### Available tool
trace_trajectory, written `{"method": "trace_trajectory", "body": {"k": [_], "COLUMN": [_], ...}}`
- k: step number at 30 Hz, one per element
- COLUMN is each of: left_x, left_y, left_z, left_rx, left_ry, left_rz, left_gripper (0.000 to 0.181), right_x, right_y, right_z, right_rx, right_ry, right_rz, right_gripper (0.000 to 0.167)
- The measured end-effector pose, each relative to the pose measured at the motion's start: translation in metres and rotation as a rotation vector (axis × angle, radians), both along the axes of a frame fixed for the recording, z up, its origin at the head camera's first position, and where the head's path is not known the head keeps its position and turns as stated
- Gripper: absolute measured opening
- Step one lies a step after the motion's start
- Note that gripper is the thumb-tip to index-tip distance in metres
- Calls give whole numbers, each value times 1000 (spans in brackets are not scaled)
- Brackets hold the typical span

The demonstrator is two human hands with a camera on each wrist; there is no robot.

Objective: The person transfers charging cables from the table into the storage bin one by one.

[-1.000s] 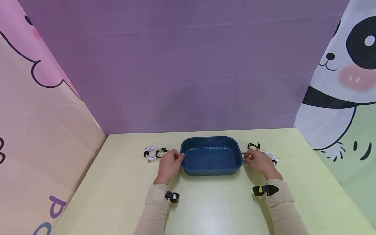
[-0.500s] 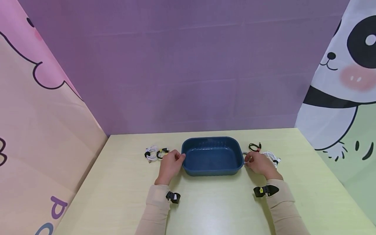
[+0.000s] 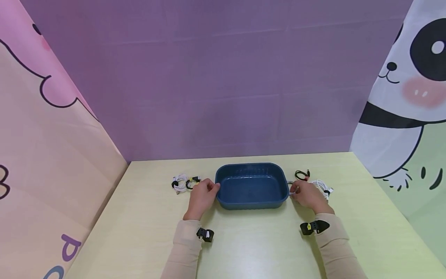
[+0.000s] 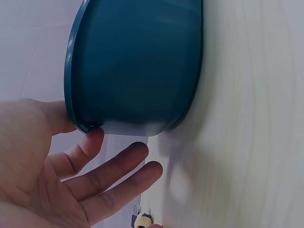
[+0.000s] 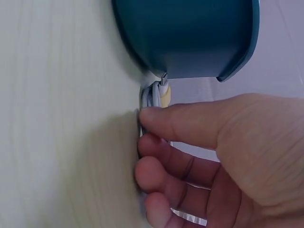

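A dark blue basket [image 3: 252, 205] sits on the table, its left end at my left hand [image 3: 201, 197]. In the left wrist view, thumb and index finger of my left hand [image 4: 80, 166] pinch the rim of the basket [image 4: 137, 61]; the other fingers are spread below. Beside the basket's right end, my right hand [image 3: 309, 194] holds a small coiled cable. The right wrist view shows this grey-white coil [image 5: 151, 94] with a yellow tie, its metal plug by the basket wall, and the thumb and fingers of my right hand [image 5: 213, 147] on it; their contact is partly hidden.
Left of the basket lie a white cable coil [image 3: 180, 183] and a black one with yellow [image 3: 192, 179]. Near my right hand are a black coil [image 3: 301, 175] and a white coil [image 3: 322, 186]. A purple cloth wall [image 3: 223, 77] stands behind the table.
Over the last second my right hand's fingers have closed in slightly on the small coil. My left hand and the basket keep their places together.
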State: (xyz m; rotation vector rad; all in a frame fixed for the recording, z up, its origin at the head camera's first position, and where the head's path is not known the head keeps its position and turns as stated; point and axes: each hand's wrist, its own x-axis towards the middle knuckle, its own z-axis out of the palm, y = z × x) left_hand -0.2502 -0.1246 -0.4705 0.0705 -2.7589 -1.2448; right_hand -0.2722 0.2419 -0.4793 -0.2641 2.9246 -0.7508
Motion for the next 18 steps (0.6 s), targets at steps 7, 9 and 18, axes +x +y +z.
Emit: {"method": "trace_trajectory", "body": {"k": [7, 9, 18], "left_x": [0, 0, -1], "left_y": [0, 0, -1], "left_z": [0, -1, -1], "left_rx": [-5, -2, 1], "left_ry": [3, 8, 2], "left_rz": [2, -2, -4], "left_gripper": [26, 25, 25], "right_x": [2, 3, 4], "right_y": [0, 0, 0], "right_z": [5, 7, 10], "right_rx": [-6, -13, -20], "right_ry": [15, 25, 77], "right_rz": [3, 3, -14], "right_gripper": [7, 7, 9]}}
